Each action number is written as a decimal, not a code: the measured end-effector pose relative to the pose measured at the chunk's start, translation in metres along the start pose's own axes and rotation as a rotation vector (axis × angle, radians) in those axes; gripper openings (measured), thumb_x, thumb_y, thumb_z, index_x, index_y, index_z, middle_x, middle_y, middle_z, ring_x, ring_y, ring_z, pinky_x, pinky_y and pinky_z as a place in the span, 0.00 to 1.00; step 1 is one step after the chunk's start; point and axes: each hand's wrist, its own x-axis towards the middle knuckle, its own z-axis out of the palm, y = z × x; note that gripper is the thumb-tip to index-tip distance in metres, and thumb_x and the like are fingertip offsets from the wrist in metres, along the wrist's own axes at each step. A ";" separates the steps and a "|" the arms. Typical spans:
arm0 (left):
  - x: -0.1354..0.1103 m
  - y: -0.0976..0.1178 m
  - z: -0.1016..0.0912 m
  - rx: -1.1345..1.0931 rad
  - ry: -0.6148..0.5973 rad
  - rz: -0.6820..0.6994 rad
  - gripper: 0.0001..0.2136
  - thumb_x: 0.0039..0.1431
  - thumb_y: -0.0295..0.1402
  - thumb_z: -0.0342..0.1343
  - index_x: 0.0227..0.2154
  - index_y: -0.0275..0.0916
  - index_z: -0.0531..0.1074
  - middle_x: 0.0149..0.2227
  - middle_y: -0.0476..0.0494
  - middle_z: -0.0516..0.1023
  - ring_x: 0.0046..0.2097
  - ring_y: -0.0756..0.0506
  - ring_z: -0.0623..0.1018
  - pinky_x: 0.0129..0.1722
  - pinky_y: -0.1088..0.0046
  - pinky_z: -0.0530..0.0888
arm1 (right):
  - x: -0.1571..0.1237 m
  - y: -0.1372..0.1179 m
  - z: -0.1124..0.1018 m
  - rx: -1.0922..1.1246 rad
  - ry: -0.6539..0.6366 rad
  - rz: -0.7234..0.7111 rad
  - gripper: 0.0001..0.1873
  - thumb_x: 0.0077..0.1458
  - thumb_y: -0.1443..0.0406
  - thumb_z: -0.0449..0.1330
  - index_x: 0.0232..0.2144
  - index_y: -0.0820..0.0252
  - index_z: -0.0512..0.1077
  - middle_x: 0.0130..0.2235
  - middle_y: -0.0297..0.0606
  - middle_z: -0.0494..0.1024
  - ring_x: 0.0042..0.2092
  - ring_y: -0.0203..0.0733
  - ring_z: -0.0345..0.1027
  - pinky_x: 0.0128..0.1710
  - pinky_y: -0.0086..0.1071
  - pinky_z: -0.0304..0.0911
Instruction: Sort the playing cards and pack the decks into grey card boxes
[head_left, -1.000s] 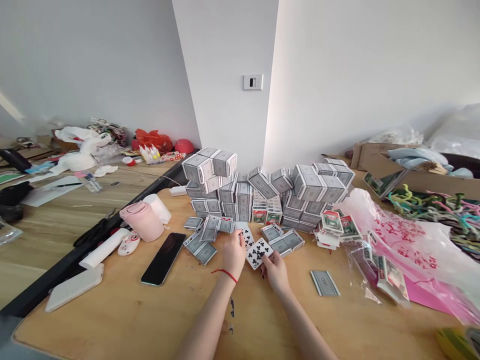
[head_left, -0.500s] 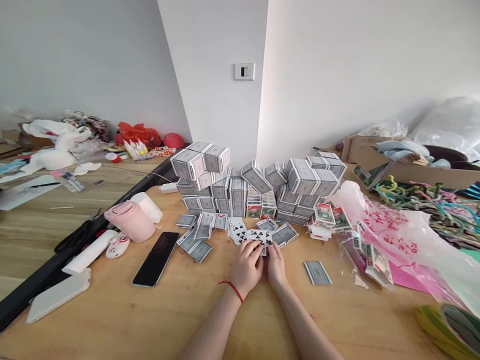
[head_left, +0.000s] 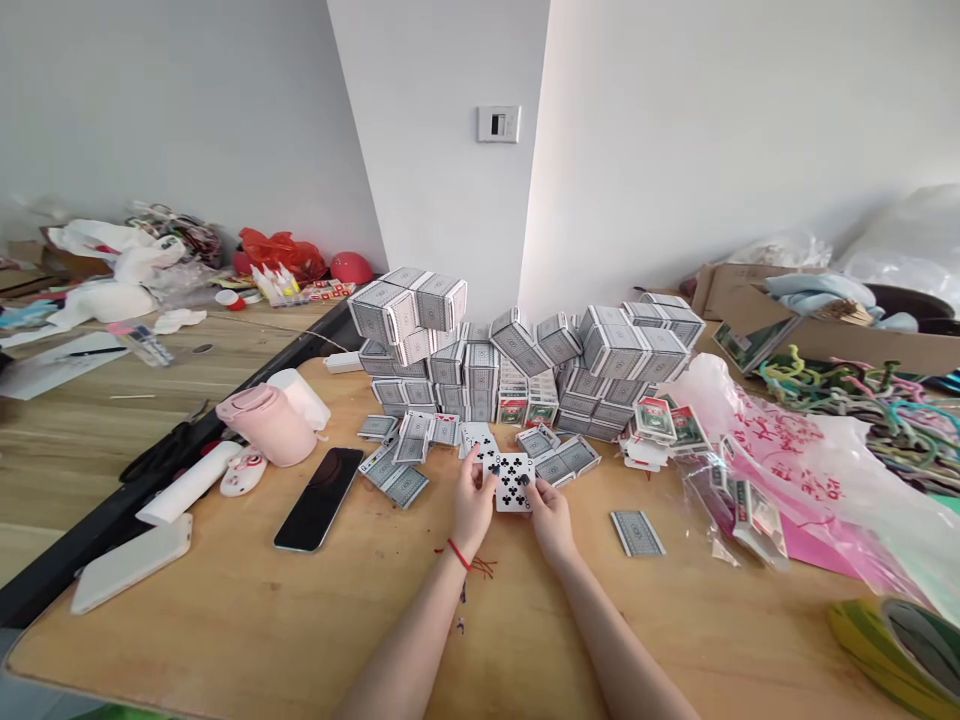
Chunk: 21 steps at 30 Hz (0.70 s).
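Note:
Between my two hands is a playing card [head_left: 513,484], a clubs card with its face toward me. My left hand [head_left: 474,508] pinches its left side, and my right hand [head_left: 551,518] grips its right side. Whether more cards lie behind it I cannot tell. Just beyond, a face-up clubs card [head_left: 475,437] lies on the table, partly behind my fingers. Loose grey-backed cards [head_left: 397,483] lie to the left, and further grey-backed cards [head_left: 568,461] lie to the right. One small grey-backed stack [head_left: 637,533] sits apart, right of my right hand.
Blocks of grey-backed cards [head_left: 480,378] are piled along the table's back. On the left are a black phone [head_left: 319,500], a pink roll [head_left: 271,425] and a white case [head_left: 133,562]. Card boxes [head_left: 654,420], plastic wrap [head_left: 795,450] and yellow tape [head_left: 885,640] are on the right.
My hands have drawn apart a little, and the clubs card now shows larger, upright between them. Red threads on the table have come into view beside my left wrist.

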 end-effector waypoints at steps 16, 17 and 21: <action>0.014 0.000 -0.021 -0.017 -0.152 -0.187 0.14 0.46 0.33 0.54 0.37 0.35 0.73 0.33 0.44 0.77 0.33 0.48 0.74 0.31 0.74 0.69 | 0.003 0.001 -0.004 0.070 -0.066 0.041 0.20 0.40 0.51 0.59 0.29 0.61 0.68 0.31 0.39 0.76 0.31 0.43 0.69 0.32 0.32 0.63; 0.014 0.000 -0.022 -0.019 -0.161 -0.184 0.15 0.46 0.34 0.54 0.38 0.35 0.73 0.32 0.44 0.77 0.33 0.48 0.73 0.31 0.75 0.69 | 0.002 0.001 -0.005 0.075 -0.073 0.040 0.19 0.41 0.51 0.59 0.30 0.61 0.68 0.31 0.39 0.76 0.32 0.43 0.69 0.33 0.33 0.63; 0.013 -0.002 -0.022 -0.017 -0.189 -0.169 0.16 0.46 0.35 0.53 0.39 0.35 0.72 0.30 0.46 0.77 0.30 0.49 0.73 0.30 0.75 0.69 | 0.002 0.000 -0.005 0.082 -0.084 0.042 0.20 0.41 0.51 0.58 0.30 0.61 0.68 0.32 0.39 0.76 0.33 0.43 0.69 0.33 0.33 0.64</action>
